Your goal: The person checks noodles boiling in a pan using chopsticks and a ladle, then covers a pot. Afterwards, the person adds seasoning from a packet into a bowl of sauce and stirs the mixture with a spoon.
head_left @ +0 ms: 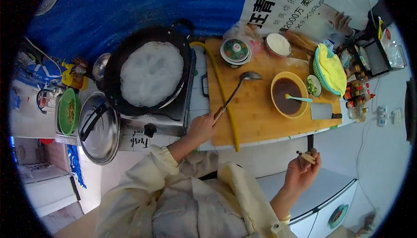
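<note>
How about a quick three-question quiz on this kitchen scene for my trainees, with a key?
1. Which grip holds the ladle?
2. True or false: the silver lid is off the wok.
3. Fill in the colour: the pale green spoon rests in a yellow bowl of ____ liquid.

Key:
1. The left grip.
2. True.
3. Brown.

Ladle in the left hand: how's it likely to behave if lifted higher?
Probably stiff: the ladle has a straight, rigid-looking handle. Likely head-heavy, since the left hand grips the end away from the scoop. Might twist in the fingers, as the handle looks slim.
</note>
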The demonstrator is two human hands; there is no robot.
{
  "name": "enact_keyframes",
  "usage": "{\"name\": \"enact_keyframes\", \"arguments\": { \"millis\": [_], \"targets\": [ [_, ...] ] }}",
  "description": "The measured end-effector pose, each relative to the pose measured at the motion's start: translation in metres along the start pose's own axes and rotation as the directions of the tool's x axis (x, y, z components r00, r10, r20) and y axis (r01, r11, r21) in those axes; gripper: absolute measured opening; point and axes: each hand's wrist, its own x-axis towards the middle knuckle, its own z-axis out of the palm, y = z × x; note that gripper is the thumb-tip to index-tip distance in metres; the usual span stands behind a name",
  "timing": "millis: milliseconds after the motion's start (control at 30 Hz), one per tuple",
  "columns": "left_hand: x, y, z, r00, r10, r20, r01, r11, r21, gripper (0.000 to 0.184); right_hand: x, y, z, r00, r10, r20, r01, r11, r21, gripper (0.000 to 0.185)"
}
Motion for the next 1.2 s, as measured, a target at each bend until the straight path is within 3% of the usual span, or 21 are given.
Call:
{"name": "enact_keyframes", "arguments": {
  "millis": [167,233,333,367,400,467,567,667,733,800,867,933,967,1000,1033,1067,1133,1167,1200],
  "targets": [
    [0.014,-0.004,0.024,0.992,-0.104,0.069,0.104,0.995,0.002,0.025,0.006,0.007,-0.003,0.998,0.031,0.053,-0.030,0.999,-0.025,0.020],
    [0.011,-0.020,0.057,0.978,0.128,-0.166,-0.069,0.945,0.320,0.018,0.008,0.015,-0.001,0.998,-0.004,0.067,0.010,0.996,-0.093,0.019],
    [0.024,-0.034,0.100,0.982,0.102,-0.158,-0.037,0.927,0.372,0.014,0.009,0.023,-0.001,0.999,0.011,0.034,-0.007,0.993,-0.115,0.017],
    [0.022,-0.034,0.100,0.981,0.084,-0.173,-0.015,0.929,0.369,0.014,0.010,0.027,0.002,0.996,-0.047,-0.081,0.036,0.990,-0.138,0.016],
    [0.015,-0.024,0.084,0.982,0.084,-0.171,-0.023,0.942,0.335,0.014,0.010,0.029,0.002,0.997,-0.030,-0.071,0.019,0.989,-0.145,0.016],
    [0.016,-0.024,0.087,0.980,0.077,-0.181,-0.021,0.956,0.294,0.014,0.010,0.032,0.000,0.991,0.039,0.127,-0.015,0.982,-0.187,0.015],
    [0.030,-0.043,0.122,0.948,0.136,-0.289,-0.065,0.967,0.245,0.016,0.008,0.039,0.005,0.993,0.064,0.099,-0.040,0.973,-0.227,0.014],
    [0.028,-0.040,0.113,0.954,0.137,-0.265,-0.081,0.974,0.213,0.016,0.004,0.053,0.017,0.999,0.039,0.025,-0.030,0.959,-0.281,0.021],
    [0.022,-0.037,0.107,0.992,0.007,-0.130,0.019,0.979,0.203,0.018,0.002,0.064,0.023,0.994,0.091,0.066,-0.064,0.939,-0.339,0.022],
    [0.013,-0.041,0.096,0.993,0.027,-0.119,-0.005,0.983,0.181,0.021,0.000,0.079,0.030,0.984,0.143,0.103,-0.092,0.914,-0.395,0.023],
    [0.007,-0.043,0.081,0.992,0.052,-0.115,-0.034,0.988,0.154,0.024,-0.001,0.099,0.043,0.996,0.086,0.028,-0.066,0.901,-0.428,0.023],
    [-0.005,-0.054,0.064,0.992,0.109,-0.071,-0.113,0.992,-0.061,0.034,-0.007,0.125,0.062,0.985,0.119,0.122,-0.043,0.867,-0.496,0.025],
    [-0.016,-0.062,0.055,0.991,0.105,-0.078,-0.110,0.992,-0.064,0.034,-0.009,0.137,0.069,0.969,0.150,0.197,-0.017,0.834,-0.552,0.027],
    [-0.033,-0.073,0.044,0.984,0.176,-0.031,-0.178,0.945,-0.275,0.039,-0.007,0.149,0.074,0.967,0.157,0.199,-0.021,0.832,-0.554,0.027],
    [-0.053,-0.082,0.026,0.968,0.252,-0.002,-0.223,0.852,-0.474,0.045,-0.004,0.161,0.076,0.913,0.241,0.329,0.007,0.797,-0.604,0.029],
    [-0.073,-0.092,0.005,0.971,0.238,-0.007,-0.213,0.855,-0.473,0.045,-0.002,0.172,0.076,0.832,0.331,0.445,0.042,0.763,-0.646,0.031],
    [-0.125,-0.108,-0.067,0.954,0.217,0.207,-0.046,0.788,-0.614,0.039,0.002,0.192,0.074,0.774,0.426,0.469,0.020,0.723,-0.691,0.034],
    [-0.153,-0.118,-0.104,0.973,0.113,0.201,0.040,0.776,-0.629,0.029,0.002,0.205,0.075,0.757,0.443,0.481,0.060,0.686,-0.726,0.035],
    [-0.174,-0.144,-0.105,0.995,-0.016,0.096,0.076,0.743,-0.665,0.021,0.001,0.219,0.076,0.741,0.456,0.493,0.103,0.648,-0.755,0.036]
  ]
}}
